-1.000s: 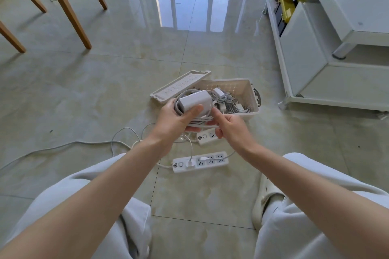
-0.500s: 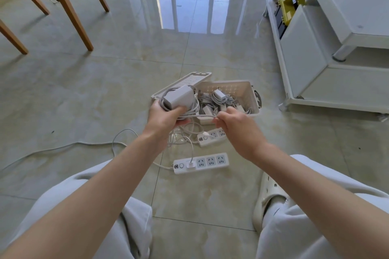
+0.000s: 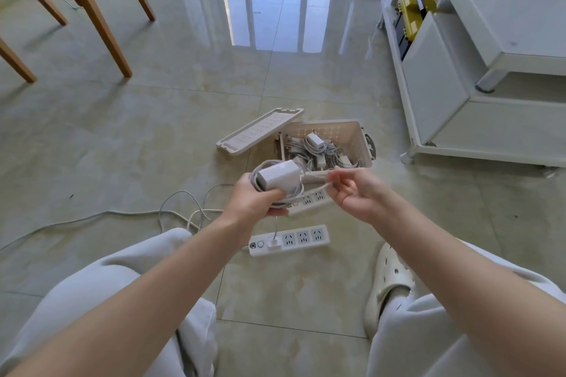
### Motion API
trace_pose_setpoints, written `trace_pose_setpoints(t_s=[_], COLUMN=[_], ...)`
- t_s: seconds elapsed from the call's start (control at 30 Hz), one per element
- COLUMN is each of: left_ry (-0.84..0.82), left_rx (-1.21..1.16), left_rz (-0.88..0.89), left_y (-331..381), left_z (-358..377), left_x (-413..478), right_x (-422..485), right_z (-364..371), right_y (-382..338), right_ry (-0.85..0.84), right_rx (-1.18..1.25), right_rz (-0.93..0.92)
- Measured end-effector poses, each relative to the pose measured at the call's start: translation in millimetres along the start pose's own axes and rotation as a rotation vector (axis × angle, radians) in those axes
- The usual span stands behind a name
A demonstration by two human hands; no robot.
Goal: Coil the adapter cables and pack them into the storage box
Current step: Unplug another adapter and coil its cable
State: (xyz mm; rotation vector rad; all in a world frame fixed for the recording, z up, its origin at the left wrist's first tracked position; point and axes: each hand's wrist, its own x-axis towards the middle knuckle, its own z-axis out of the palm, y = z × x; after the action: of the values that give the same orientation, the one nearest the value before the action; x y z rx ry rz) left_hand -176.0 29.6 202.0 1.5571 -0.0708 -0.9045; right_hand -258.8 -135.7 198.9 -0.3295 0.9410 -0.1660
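My left hand (image 3: 255,202) grips a white adapter (image 3: 278,176) with its grey cable looped around it in a coil. The loose end of that cable (image 3: 315,187) runs right to my right hand (image 3: 356,193), whose fingertips pinch it. Both hands hover just in front of the beige storage box (image 3: 361,138), which stands open on the floor and holds several coiled adapters (image 3: 315,148). Its lid (image 3: 260,131) lies against the box's left side.
Two white power strips lie on the tiled floor, one (image 3: 289,240) below my hands and one (image 3: 311,200) partly hidden behind them. A loose white cord (image 3: 122,213) trails left. A white cabinet (image 3: 459,86) stands right, wooden chair legs (image 3: 101,24) far left.
My left hand has lowered and brought the coiled adapter back toward the centre. My right hand opened from a downturned fist and now pinches the cable's loose end.
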Motion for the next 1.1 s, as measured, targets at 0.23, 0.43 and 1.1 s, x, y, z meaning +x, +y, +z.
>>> trace_pose_setpoints(t_s=[0.23, 0.43, 1.1], left_ry=[0.022, 0.051, 0.222], left_rx=[-0.003, -0.057, -0.436], left_rz=[-0.039, -0.081, -0.064], left_y=[-16, -29, -36], left_z=[-3, -5, 1], left_x=[-16, -39, -43], right_x=[18, 0, -27], right_z=[-27, -36, -42], right_y=[28, 60, 107], right_ry=[0.166, 0.112, 0.086], right_rx=[-0.467, -0.847, -1.121], right_rz=[-0.070, -0.247, -0.205])
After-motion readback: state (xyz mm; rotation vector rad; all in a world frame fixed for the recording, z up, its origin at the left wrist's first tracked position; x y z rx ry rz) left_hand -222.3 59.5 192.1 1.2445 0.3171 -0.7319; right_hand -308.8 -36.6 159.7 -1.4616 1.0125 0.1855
